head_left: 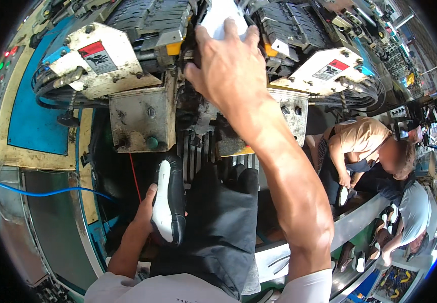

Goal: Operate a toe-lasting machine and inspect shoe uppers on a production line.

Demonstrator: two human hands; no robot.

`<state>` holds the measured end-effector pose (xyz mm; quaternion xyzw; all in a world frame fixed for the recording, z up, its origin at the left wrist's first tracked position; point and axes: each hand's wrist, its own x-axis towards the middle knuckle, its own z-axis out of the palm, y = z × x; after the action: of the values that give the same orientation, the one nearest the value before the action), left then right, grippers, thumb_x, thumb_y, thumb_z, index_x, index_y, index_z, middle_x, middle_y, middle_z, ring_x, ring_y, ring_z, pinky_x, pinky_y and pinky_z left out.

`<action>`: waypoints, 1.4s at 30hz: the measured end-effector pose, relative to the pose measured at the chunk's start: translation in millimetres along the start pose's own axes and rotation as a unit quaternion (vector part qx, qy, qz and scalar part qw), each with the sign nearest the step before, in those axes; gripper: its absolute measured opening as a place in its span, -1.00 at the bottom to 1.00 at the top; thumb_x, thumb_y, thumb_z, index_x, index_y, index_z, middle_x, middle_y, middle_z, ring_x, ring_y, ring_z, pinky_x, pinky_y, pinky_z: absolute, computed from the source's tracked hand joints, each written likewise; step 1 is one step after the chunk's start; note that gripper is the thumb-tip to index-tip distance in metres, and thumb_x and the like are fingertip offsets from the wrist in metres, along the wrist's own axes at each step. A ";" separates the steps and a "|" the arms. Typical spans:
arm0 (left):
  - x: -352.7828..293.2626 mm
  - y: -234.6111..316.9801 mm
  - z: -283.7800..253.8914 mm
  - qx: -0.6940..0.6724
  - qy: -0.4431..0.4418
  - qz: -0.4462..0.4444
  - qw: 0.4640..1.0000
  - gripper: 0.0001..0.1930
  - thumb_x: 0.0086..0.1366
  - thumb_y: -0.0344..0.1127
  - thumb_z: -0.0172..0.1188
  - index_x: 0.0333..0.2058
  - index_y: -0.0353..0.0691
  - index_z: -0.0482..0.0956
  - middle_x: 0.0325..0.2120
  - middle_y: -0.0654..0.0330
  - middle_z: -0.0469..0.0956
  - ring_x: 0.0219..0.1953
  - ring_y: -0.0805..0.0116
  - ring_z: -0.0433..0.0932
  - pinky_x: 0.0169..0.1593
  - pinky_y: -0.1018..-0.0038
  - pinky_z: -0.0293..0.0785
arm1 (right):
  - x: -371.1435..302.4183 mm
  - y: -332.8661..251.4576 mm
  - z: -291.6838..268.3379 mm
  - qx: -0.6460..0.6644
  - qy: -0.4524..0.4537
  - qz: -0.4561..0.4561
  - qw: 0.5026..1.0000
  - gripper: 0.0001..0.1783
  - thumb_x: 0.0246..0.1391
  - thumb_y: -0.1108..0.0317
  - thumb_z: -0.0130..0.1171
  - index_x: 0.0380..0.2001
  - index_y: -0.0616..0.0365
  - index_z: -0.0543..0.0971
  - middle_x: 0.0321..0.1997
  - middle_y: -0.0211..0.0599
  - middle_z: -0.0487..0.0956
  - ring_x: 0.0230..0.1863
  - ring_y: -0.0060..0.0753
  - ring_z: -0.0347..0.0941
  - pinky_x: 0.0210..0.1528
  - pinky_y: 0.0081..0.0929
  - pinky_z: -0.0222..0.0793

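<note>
My left hand, low and left of my lap, is closed around a black shoe upper with a white underside facing up. Its fingers are partly hidden behind the shoe. My right hand reaches forward into the middle of a machine. Its fingers curl over the near end of a white shoe bottom, with fingertips on its top and at its sides, and the thumb stands away to the left. Two dark, ridged metal blocks of the machine flank that white piece; the far end of the piece is cut off by the frame.
White guard plates with warning labels stand on both sides of the machine. At the left is a control panel with lit buttons; a blue air hose crosses below it. Two people bend over shoes at the right, beside a metal rail.
</note>
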<state>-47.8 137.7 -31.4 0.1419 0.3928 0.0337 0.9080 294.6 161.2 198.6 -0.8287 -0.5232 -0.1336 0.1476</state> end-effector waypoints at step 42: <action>-209.6 -22.3 -206.2 0.031 0.115 0.270 0.955 -0.42 0.53 -0.03 0.26 0.30 -0.33 0.42 0.02 -0.14 0.67 -0.01 -0.12 0.77 0.08 -0.05 0.77 | -435.3 -193.6 3.8 0.677 -0.249 0.306 0.622 -0.52 0.60 0.35 0.08 0.43 0.37 0.47 -0.18 -0.04 0.79 -0.24 -0.37 0.75 -0.14 -0.41 0.74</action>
<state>-342.5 127.8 -24.5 0.2660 0.4428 0.2813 0.8087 -62.1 -118.4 51.8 -0.6086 -0.1984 0.5223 0.5634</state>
